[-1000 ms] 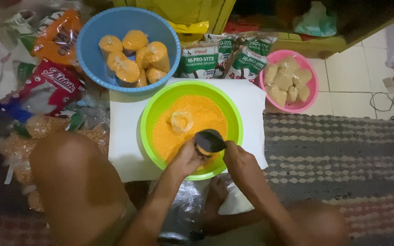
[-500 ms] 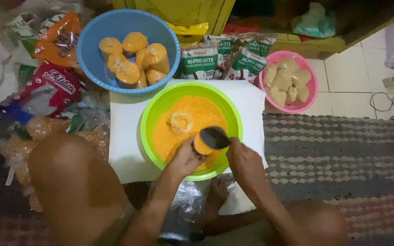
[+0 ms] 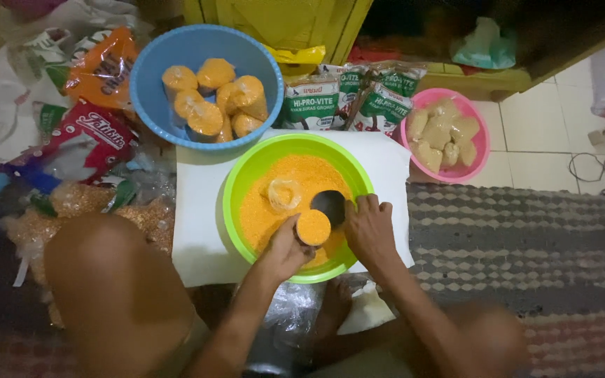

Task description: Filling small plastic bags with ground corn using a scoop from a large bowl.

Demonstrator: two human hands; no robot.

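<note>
Orange grain (image 3: 274,213) in the green plastic bowl (image 3: 243,175) is going into a small clear bag (image 3: 314,227) I'm gripping with my left hand (image 3: 285,248), my right hand (image 3: 369,231) clamping a dark scoop (image 3: 329,205); six filled bags (image 3: 213,98) are lying in the far blue bowl (image 3: 155,63), much grain remaining.

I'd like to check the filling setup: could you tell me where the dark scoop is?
In the head view, the dark scoop is inside the green bowl, right of centre, held by the right hand beside the small filled bag.

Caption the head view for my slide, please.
Left hand holds a small filled bag over the green bowl; right hand scoops.
</note>
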